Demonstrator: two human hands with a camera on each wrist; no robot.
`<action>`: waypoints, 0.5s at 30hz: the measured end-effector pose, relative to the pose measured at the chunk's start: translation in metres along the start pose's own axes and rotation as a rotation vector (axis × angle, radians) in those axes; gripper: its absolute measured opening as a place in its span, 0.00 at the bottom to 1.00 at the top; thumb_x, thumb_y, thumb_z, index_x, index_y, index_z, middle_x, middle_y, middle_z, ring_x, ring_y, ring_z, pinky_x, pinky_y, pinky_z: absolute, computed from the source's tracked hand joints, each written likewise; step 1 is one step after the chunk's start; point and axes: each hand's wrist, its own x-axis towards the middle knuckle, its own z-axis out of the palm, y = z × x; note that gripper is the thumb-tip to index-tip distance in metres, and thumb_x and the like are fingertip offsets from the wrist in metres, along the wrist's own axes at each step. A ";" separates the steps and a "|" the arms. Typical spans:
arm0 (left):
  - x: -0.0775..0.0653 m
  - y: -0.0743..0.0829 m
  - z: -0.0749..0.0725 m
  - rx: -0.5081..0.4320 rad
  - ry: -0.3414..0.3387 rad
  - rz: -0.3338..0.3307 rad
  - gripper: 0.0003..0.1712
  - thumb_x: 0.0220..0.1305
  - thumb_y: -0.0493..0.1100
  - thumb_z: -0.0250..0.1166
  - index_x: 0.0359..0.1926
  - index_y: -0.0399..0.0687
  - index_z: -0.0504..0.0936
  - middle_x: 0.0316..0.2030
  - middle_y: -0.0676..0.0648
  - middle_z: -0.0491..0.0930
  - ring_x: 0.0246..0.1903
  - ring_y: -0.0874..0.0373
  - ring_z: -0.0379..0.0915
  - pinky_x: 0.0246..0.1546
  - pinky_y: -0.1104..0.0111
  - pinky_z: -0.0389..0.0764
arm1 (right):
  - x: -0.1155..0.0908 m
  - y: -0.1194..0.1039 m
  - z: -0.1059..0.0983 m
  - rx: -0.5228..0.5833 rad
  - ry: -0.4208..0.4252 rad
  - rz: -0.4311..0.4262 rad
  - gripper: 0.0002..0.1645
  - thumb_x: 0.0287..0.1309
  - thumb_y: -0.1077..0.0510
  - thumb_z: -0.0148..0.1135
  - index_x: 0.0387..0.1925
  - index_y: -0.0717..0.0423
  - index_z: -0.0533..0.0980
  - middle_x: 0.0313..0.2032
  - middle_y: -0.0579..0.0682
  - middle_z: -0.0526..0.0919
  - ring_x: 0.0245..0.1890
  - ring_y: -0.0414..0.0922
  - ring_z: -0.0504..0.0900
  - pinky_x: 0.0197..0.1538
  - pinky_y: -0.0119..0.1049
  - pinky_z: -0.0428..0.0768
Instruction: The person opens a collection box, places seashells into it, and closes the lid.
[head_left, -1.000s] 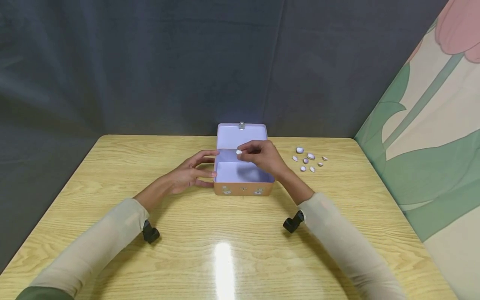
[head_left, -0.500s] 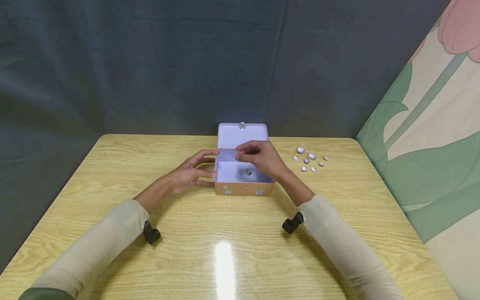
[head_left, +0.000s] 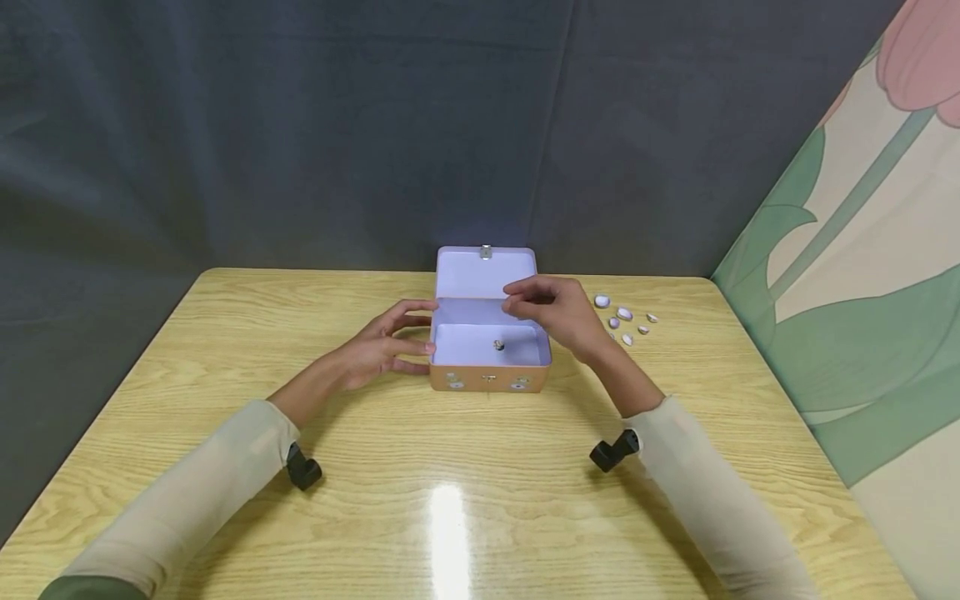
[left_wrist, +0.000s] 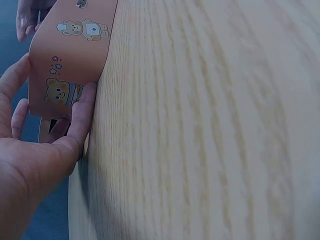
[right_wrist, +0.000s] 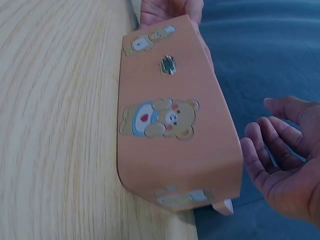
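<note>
An orange tin box (head_left: 487, 379) with purple lining and bear pictures stands on the table, its lid (head_left: 486, 273) raised at the back. Inside, on the floor, lies one small dark-speckled seashell (head_left: 498, 345). My left hand (head_left: 375, 346) rests with spread fingers against the box's left side; in the left wrist view its fingers (left_wrist: 82, 112) touch the bear-printed wall. Over the right part of the box hovers my right hand (head_left: 558, 312), loosely bent and holding nothing. The right wrist view shows that hand (right_wrist: 290, 155) apart from the box, with a gap between thumb and fingertips.
Several small white and purple seashells (head_left: 624, 314) lie scattered on the wooden table (head_left: 360, 467) to the right of the box, partly behind my right hand. A dark curtain (head_left: 375, 142) hangs behind the table, and a flower-patterned cloth (head_left: 862, 317) borders the right side.
My right hand was pinching a white seashell above the box and let it go; the shell now lies inside. The hand has since moved right. My left hand stays put.
</note>
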 end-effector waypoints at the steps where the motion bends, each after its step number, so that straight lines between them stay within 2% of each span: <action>1: 0.000 0.000 0.000 0.001 0.000 -0.001 0.44 0.78 0.29 0.68 0.87 0.54 0.61 0.87 0.36 0.54 0.78 0.27 0.68 0.64 0.43 0.92 | -0.001 0.001 -0.003 -0.001 0.004 0.003 0.19 0.73 0.60 0.75 0.60 0.66 0.88 0.46 0.46 0.96 0.45 0.38 0.90 0.51 0.30 0.89; 9: 0.000 0.003 0.002 -0.008 0.009 -0.013 0.45 0.77 0.29 0.69 0.86 0.54 0.61 0.87 0.36 0.54 0.77 0.28 0.70 0.64 0.43 0.92 | -0.010 0.008 -0.022 -0.027 0.044 0.043 0.22 0.74 0.57 0.76 0.62 0.66 0.87 0.51 0.52 0.94 0.46 0.38 0.90 0.53 0.26 0.89; 15: 0.000 0.004 0.004 -0.010 0.011 -0.023 0.47 0.76 0.29 0.69 0.87 0.54 0.60 0.87 0.36 0.54 0.78 0.29 0.69 0.64 0.43 0.92 | -0.017 0.015 -0.034 -0.023 0.061 0.068 0.22 0.75 0.55 0.75 0.62 0.65 0.87 0.50 0.48 0.94 0.48 0.41 0.93 0.55 0.27 0.90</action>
